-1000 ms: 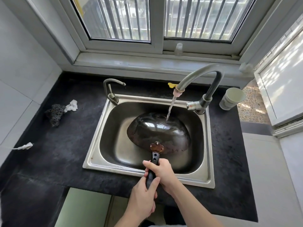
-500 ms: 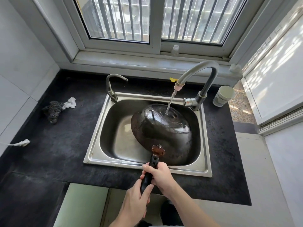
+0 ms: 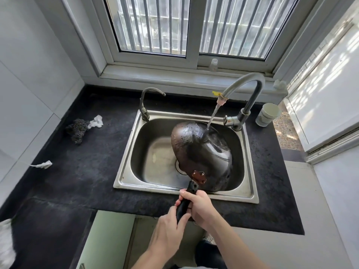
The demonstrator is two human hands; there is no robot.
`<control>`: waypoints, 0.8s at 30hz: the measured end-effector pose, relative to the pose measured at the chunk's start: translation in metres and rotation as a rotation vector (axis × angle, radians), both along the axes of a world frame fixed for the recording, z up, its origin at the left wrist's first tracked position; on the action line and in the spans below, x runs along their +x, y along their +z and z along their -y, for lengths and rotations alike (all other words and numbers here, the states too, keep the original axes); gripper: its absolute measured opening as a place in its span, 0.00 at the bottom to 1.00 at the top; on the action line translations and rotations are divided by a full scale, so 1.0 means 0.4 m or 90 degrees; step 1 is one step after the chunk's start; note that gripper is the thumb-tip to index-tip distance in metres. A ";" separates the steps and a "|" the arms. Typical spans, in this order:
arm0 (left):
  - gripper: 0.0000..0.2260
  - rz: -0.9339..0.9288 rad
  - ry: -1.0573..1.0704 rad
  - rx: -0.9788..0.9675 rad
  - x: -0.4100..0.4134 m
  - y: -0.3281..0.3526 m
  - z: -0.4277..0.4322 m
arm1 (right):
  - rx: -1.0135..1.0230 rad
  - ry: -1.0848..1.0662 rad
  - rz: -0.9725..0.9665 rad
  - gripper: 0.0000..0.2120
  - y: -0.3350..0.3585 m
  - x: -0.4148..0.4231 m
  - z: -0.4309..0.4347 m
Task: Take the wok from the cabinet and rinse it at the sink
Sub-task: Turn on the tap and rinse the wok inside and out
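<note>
A dark wok [image 3: 204, 152] is tipped on edge in the steel sink [image 3: 128, 171], its wet rounded underside facing up and right. Water runs from the curved tap [image 3: 244, 84] onto the wok's upper back. The wok's black handle [image 3: 187, 199] points toward me over the sink's front rim. My right hand [image 3: 198, 204] is wrapped around the handle near the wok, and my left hand [image 3: 169, 228] holds the handle's lower end.
A second small tap [image 3: 144, 107] stands at the sink's back left. A steel scourer with white cloth [image 3: 79, 129] lies on the black counter at left. A white cup [image 3: 268, 114] sits right of the tap. A small bottle [image 3: 213, 65] stands on the window sill.
The wok has been tilted further up onto its edge and shifted right, baring the sink's floor and drain at left. Both hands stay on the handle.
</note>
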State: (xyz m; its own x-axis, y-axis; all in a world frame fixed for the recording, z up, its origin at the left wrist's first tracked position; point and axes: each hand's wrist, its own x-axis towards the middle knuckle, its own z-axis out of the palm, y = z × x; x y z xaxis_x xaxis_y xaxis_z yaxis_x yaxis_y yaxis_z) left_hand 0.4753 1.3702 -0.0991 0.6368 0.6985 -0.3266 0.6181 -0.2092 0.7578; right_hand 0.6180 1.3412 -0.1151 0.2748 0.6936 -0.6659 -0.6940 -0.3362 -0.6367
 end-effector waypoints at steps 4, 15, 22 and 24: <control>0.19 -0.012 0.002 0.027 0.017 0.017 -0.007 | 0.004 -0.035 -0.024 0.07 0.009 0.007 -0.005; 0.23 -0.072 -0.021 0.093 0.077 0.042 -0.008 | 0.056 -0.088 -0.115 0.09 0.012 0.041 -0.002; 0.19 -0.109 -0.020 0.118 0.094 0.048 0.007 | 0.025 -0.073 0.017 0.10 0.014 0.037 0.008; 0.21 -0.113 -0.017 0.129 0.098 0.049 0.011 | 0.012 -0.064 0.056 0.10 0.017 0.038 0.011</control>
